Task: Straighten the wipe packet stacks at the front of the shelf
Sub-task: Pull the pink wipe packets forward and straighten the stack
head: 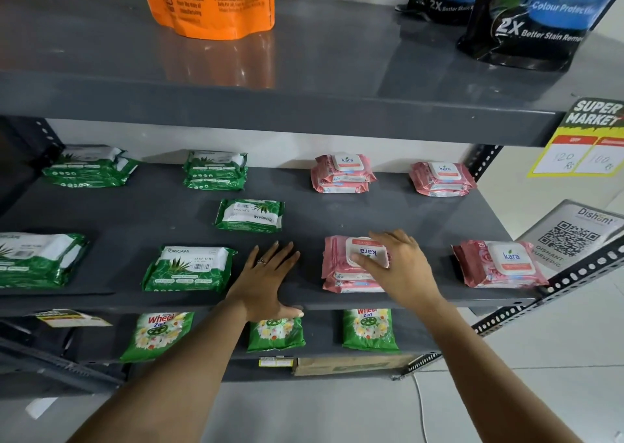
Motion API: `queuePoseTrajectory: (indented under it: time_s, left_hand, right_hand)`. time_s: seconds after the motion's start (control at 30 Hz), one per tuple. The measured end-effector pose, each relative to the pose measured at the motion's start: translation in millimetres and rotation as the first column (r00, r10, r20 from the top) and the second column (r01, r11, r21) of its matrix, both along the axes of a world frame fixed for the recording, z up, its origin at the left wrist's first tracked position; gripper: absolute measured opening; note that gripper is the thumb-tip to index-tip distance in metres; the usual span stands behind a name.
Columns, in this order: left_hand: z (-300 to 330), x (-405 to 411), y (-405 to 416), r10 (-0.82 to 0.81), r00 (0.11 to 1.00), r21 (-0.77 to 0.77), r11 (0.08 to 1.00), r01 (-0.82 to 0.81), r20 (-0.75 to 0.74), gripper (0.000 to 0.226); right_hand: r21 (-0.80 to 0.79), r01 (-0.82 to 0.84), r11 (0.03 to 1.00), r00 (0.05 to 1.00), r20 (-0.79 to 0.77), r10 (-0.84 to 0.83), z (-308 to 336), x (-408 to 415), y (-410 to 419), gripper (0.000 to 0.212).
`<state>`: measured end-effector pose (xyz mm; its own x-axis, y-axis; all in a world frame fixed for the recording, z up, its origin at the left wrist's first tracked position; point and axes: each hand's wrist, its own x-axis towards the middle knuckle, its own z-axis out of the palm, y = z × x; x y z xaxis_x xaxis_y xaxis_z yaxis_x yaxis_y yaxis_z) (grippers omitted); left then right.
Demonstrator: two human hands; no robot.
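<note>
Fingers (366,260) of my right hand (401,270) lie spread over the white lid of the top pink packet on the front kara stack (341,273), right of centre frame, pressing rather than clamping. My left hand (266,280) lies flat, fingers apart, on the grey shelf (304,213) just left of it. A green Origami stack (189,268) sits further left.

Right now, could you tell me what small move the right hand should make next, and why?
Probably turn the top packet around and square it: the right hand rests on it, its kara label reads upside down, and it sits askew on the pink stack.
</note>
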<state>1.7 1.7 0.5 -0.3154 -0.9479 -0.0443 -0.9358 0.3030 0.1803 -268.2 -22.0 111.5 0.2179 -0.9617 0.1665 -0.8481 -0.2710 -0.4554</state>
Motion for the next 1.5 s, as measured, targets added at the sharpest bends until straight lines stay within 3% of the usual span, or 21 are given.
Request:
queuePoseTrajectory:
  time_s: [0.13,0.23,0.37,0.47,0.53,0.6,0.67,0.73,0.83,0.9,1.0,1.13,1.23,1.33,1.43,1.5]
  left_hand:
    - [1.8,-0.3,-1.7,0.004,1.000,0.032,0.999,-0.004,0.022,0.117]
    - [4.6,-1.5,-2.7,0.006,0.998,0.047,0.999,-0.009,0.061,0.120]
    - [4.2,-1.1,-2.6,0.007,0.998,0.055,0.998,-0.011,0.068,0.120]
    - [2.6,-0.7,-2.5,0.010,0.997,0.049,0.999,-0.013,0.070,0.119]
    - [1.0,-0.6,-2.0,0.006,0.999,0.040,0.999,-0.008,0.042,0.118]
    - [0.0,0.2,-1.6,0.004,1.000,0.019,1.000,-0.004,0.013,0.117]
    - [-0.5,0.4,-1.1,0.004,1.000,0.011,1.000,-0.005,0.005,0.117]
    - [1.0,-0.4,-0.6,0.010,1.000,0.028,1.000,-0.010,0.006,0.118]
    - [4.6,-1.4,-1.9,0.015,0.999,0.053,0.998,-0.017,0.043,0.119]
    - [5.5,-1.5,-2.6,0.014,0.998,0.054,0.998,-0.017,0.056,0.120]
    - [2.7,-0.4,-1.6,0.009,1.000,0.039,0.999,-0.010,0.026,0.118]
    - [-0.3,-0.2,-1.0,0.004,1.000,-0.005,1.000,-0.004,0.025,0.118]
    - [0.3,-0.7,-0.7,0.012,0.999,0.007,1.000,-0.012,0.032,0.118]
    - [1.8,0.7,-0.7,0.011,1.000,0.029,1.000,-0.011,-0.010,0.117]
    - [1.2,1.1,-0.6,-0.003,1.000,0.018,1.000,0.003,0.003,0.117]
    - [0.1,0.9,-0.5,-0.006,1.000,-0.001,1.000,0.006,0.005,0.117]
  right_hand:
    - [-0.023,0.204,0.979,0.966,-0.159,-0.206,-18.9,20.0,10.8,0.084]
    - [-0.068,0.285,0.956,0.947,-0.130,-0.292,-30.0,27.7,12.1,0.074]
    - [-0.004,0.145,0.989,0.989,0.043,-0.145,-28.8,20.2,0.8,0.062]
    - [0.106,-0.013,0.994,0.999,0.037,0.009,-25.4,7.3,-8.4,0.070]
    - [0.067,0.028,0.997,0.996,0.080,-0.033,-21.8,5.8,-5.3,0.078]
    - [-0.009,0.176,0.984,0.971,0.163,-0.172,-13.3,15.1,2.1,0.090]
    - [-0.002,0.288,0.958,0.953,0.097,-0.286,-9.4,27.2,6.2,0.100]
    - [-0.014,0.310,0.951,0.948,-0.063,-0.310,-15.6,34.1,6.4,0.093]
    - [-0.023,0.255,0.967,0.966,-0.047,-0.256,-27.9,29.8,4.4,0.073]
    - [0.057,0.122,0.991,0.992,0.029,-0.123,-28.2,18.6,-0.6,0.072]
    - [0.144,-0.025,0.989,1.000,0.022,0.022,-18.9,8.4,-9.2,0.070]
    - [0.083,0.236,0.968,0.970,0.039,-0.240,-5.8,26.4,-4.2,0.063]
    - [0.092,0.364,0.927,0.930,-0.086,-0.357,-8.8,38.8,0.2,0.070]
    - [0.094,0.205,0.974,0.977,-0.087,-0.197,-13.9,31.8,-1.4,0.062]
    - [0.229,-0.024,0.973,0.999,-0.041,0.034,-7.1,18.7,-9.6,0.066]
    - [0.219,-0.031,0.975,0.997,-0.066,0.046,-3.6,12.6,-12.9,0.074]
